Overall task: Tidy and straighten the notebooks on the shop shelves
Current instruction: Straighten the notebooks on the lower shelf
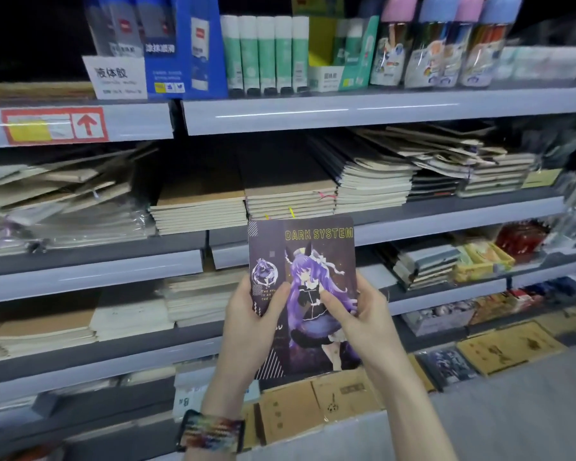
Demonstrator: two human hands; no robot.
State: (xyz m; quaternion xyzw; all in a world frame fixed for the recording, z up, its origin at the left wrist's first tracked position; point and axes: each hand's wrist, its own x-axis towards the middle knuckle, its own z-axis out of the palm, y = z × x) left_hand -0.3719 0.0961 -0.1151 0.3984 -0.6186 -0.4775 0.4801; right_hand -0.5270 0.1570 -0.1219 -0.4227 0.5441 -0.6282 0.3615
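– Two hands, ours, hold one notebook (310, 261) upright in front of the shop shelves. How do we grip it?

– Our left hand (253, 314) wraps the lower left edge, with the thumb lying across the cover. Our right hand (359, 314) clasps the lower right edge, thumb on the cover too. A rainbow beaded wristband (210, 430) sits on the left wrist.

– What does the notebook look like?

– It has a dark purple cover with rounded corners and a cartoon girl with long violet hair. Yellow letters along the top read "DARK SYSTEM". It looks thin and flat, not bent.

– How far along are we?

– Partway, we judge. The brown-covered stacks (200, 207) in the middle of the shelf behind the notebook sit square. The heap on the left (64, 191) and the pile at the far right (446, 154) lie fanned and crooked. The notebook in our hands is not yet on any shelf. We see more stacks on the shelves below, and some of them look uneven.
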